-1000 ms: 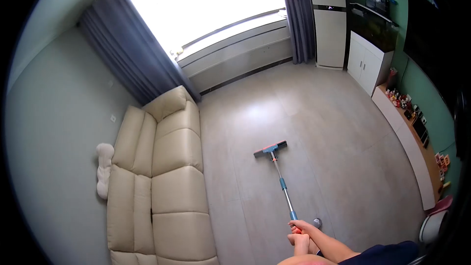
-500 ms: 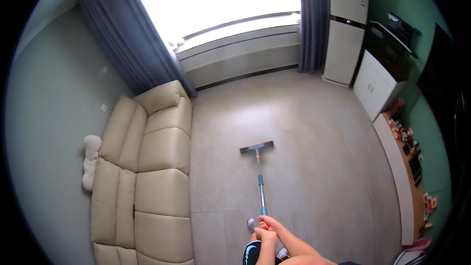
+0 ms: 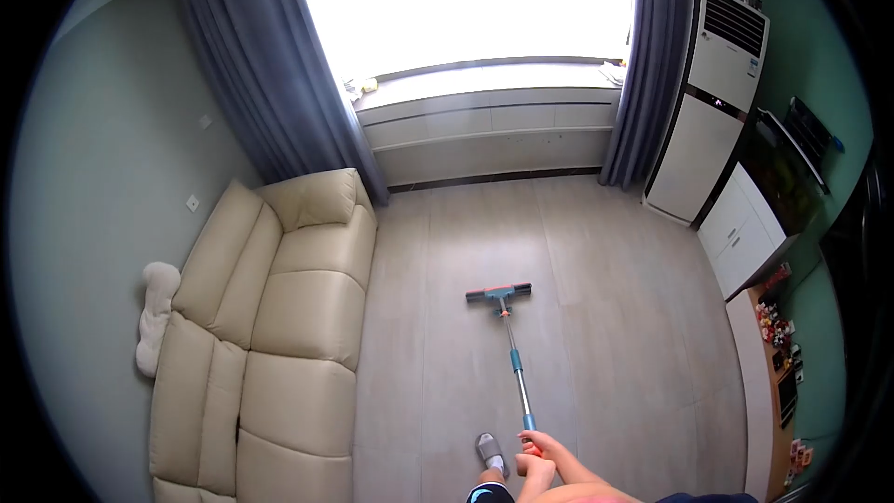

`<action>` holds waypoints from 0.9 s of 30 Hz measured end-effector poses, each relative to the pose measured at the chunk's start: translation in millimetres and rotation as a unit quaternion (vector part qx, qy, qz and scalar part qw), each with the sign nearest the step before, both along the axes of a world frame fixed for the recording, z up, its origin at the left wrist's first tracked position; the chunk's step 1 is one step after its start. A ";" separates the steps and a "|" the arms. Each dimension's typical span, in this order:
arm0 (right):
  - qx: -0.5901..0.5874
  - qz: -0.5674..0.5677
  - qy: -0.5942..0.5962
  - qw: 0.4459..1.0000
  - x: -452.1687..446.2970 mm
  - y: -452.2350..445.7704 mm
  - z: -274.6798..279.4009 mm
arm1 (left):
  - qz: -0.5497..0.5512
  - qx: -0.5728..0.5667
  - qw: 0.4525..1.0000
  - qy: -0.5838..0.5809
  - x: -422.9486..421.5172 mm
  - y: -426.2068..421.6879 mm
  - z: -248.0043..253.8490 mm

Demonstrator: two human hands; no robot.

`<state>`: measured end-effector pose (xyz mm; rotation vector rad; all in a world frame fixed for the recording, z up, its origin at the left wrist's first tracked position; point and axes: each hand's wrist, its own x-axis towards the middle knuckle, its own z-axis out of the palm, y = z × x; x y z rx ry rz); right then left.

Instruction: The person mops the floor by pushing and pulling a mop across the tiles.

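Both my hands are closed around the handle of a mop, which has a silver and teal pole and a red-orange grip. My right hand is the farther one up the pole. My left hand grips just behind it, close to my body. The mop's wide head, teal with dark and red strips, lies on the tiled floor ahead of me. Beside the pole, my slippered foot stands on the floor.
A beige sofa runs along the left wall, with a white bone-shaped cushion behind it. A tall air conditioner, a white cabinet and a low shelf unit line the right. Grey curtains flank the window.
My view has shifted, with more of the air conditioner showing. The mop head appears turned, its teal top now visible. My foot has come into fuller view; both hands keep their hold.
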<state>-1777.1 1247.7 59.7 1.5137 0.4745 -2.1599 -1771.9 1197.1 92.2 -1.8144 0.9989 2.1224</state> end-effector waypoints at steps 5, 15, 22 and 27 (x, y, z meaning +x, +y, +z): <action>0.001 -0.026 0.018 0.999 -68.5 29.4 -3.7 | -0.026 0.038 0.998 0.042 -73.2 22.8 2.6; -0.158 -0.072 0.175 0.969 -196.1 20.7 -80.7 | -0.046 -0.066 0.996 -0.027 -211.6 10.3 4.2; -0.086 -0.059 -0.012 0.994 -244.6 51.9 7.3 | -0.016 -0.045 0.995 -0.091 -250.0 55.1 41.2; -0.095 -0.072 0.008 0.993 -280.2 96.2 -5.1 | -0.093 -0.071 0.987 -0.107 -280.8 92.3 31.1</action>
